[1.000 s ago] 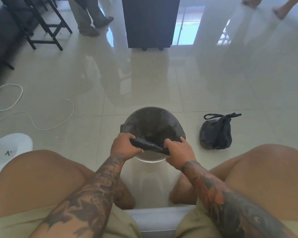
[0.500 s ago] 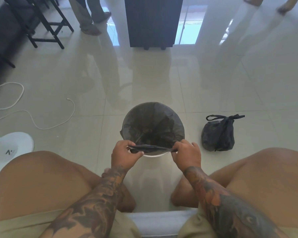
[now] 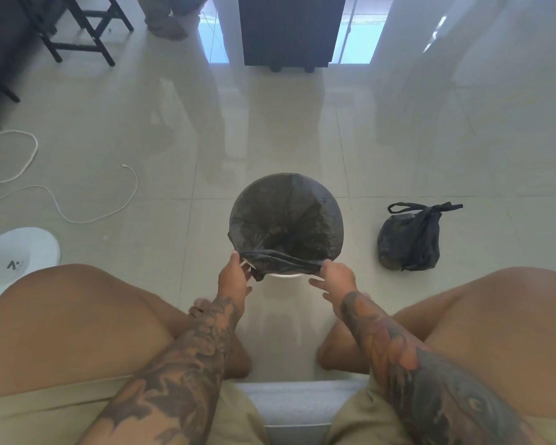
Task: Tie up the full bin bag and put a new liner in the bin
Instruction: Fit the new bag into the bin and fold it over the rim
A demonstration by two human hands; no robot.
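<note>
Both hands held the new black liner (image 3: 286,226) at the near rim of the white bin (image 3: 284,275): left hand (image 3: 233,277) and right hand (image 3: 336,279) each pinched its stretched edge; the tied full bag (image 3: 408,240) lay on the floor right of the bin

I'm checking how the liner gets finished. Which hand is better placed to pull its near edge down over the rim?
Probably the right hand: it pinches the liner at the bin's near rim; the left hand grips beside it.
</note>
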